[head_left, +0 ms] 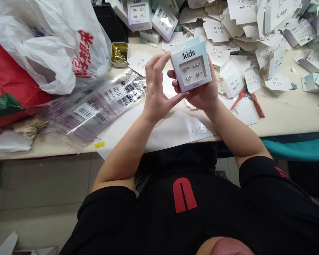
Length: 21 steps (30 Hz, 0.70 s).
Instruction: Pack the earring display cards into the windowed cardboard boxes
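Observation:
A small white and lilac "kids" ring set box (191,81) is held up over the table, its window facing me and showing several small rings. From behind and below, my right hand (208,94) is wrapped around it, with fingertips showing at its left edge. My left hand (156,88) holds the box's left side, index fingertip at the upper corner and thumb under the lower edge. Beneath the hands lies a white sheet (170,132) with a clear plastic bag (198,129) on it.
Red-handled pliers (246,97) lie right of my right hand. Loose ring cards (234,79) and more boxes (139,24) crowd the back. On the left are a tin of gold-coloured pieces (119,53), clear plastic bags (95,106) and a white carrier bag (55,42).

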Tool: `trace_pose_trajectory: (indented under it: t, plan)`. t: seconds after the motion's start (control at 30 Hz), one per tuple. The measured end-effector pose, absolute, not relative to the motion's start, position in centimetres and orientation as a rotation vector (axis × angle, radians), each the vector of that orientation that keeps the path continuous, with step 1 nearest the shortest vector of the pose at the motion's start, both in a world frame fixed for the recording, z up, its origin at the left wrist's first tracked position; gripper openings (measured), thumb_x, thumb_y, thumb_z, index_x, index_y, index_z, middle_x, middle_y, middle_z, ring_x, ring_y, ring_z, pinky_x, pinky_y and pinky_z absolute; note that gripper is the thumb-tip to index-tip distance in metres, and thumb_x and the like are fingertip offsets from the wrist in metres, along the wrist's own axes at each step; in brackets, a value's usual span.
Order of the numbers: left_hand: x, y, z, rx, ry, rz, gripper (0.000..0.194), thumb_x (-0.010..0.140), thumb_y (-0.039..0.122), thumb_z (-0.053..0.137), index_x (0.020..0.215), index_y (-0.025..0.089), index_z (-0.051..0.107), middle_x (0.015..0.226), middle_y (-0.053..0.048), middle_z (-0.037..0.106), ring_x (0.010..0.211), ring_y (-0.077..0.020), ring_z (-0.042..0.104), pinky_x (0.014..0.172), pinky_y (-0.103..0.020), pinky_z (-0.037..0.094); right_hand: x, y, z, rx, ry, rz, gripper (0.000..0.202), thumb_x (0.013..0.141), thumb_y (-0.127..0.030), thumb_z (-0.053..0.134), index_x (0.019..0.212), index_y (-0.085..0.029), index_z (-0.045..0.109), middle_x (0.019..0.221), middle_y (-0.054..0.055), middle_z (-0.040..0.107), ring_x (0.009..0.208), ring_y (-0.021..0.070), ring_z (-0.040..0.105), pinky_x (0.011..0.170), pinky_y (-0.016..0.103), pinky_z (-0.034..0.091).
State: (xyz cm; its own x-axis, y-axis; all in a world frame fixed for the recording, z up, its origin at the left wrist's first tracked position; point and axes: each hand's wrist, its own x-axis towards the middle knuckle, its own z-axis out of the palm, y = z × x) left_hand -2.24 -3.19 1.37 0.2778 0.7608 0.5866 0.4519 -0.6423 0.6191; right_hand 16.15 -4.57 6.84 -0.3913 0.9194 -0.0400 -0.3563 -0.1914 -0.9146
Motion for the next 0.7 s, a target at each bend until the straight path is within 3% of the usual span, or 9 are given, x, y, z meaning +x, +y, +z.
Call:
trace_pose_trajectory:
  t: [0.23,0.4,0.47,0.57,0.7]
  plan:
    - [-2.4,-2.7,1.0,2.325,1.124,1.336,0.110,0.092,0.078,0.075,0.174,0.048,0.009,0.173,-0.012,0.041,0.164,-0.0422,0.037,0.127,-0.065,0.049,16.5,-4.0,5.9,-0.639,-1.023,1.834,0.078,0.096,-0.092,0.043,0.129,-0.026,0.068,0.113,0.006,0.081,0.101,0.0209,0.078,0.086,0.028,0.063]
    - [-4.1,-0.9,0.6,2.338,1.157,1.336,0.102,0.094,0.067,0.078,0.172,0.049,0.015,0.171,-0.011,0.045,0.160,-0.0402,0.043,0.124,-0.065,0.051,16.7,-2.5,4.0,-0.827,-0.986,1.767,0.087,0.088,-0.100,0.045,0.116,-0.025,0.079,0.107,0.006,0.084,0.104,0.0237,0.078,0.093,0.033,0.064]
    - [-4.9,0.5,-0.2,2.319,1.181,1.338,0.101,0.093,0.062,0.080,0.171,0.050,0.017,0.169,-0.011,0.046,0.160,-0.0391,0.042,0.125,-0.066,0.050,17.0,-1.7,2.9,-0.960,-1.025,1.587,0.075,0.090,-0.095,0.055,0.107,-0.027,0.080,0.106,0.005,0.083,0.104,0.0210,0.078,0.093,0.029,0.063]
    - [-5.9,2.7,-2.0,2.260,1.160,1.269,0.099,0.090,0.057,0.084,0.168,0.050,0.024,0.167,-0.010,0.045,0.156,-0.0380,0.045,0.125,-0.068,0.048,17.4,-0.6,1.7,-1.143,-1.142,1.279,0.047,0.090,-0.074,0.079,0.099,-0.029,0.076,0.101,0.001,0.080,0.096,0.0166,0.076,0.087,0.025,0.061]
    - [-6.4,4.5,-4.5,2.178,1.153,1.209,0.095,0.083,0.058,0.090,0.160,0.048,0.036,0.163,-0.009,0.047,0.154,-0.0361,0.045,0.129,-0.069,0.042,17.8,0.2,0.7,-1.223,-1.229,1.211,0.038,0.092,-0.062,0.085,0.089,-0.027,0.071,0.091,0.000,0.077,0.087,0.0151,0.073,0.081,0.026,0.060]
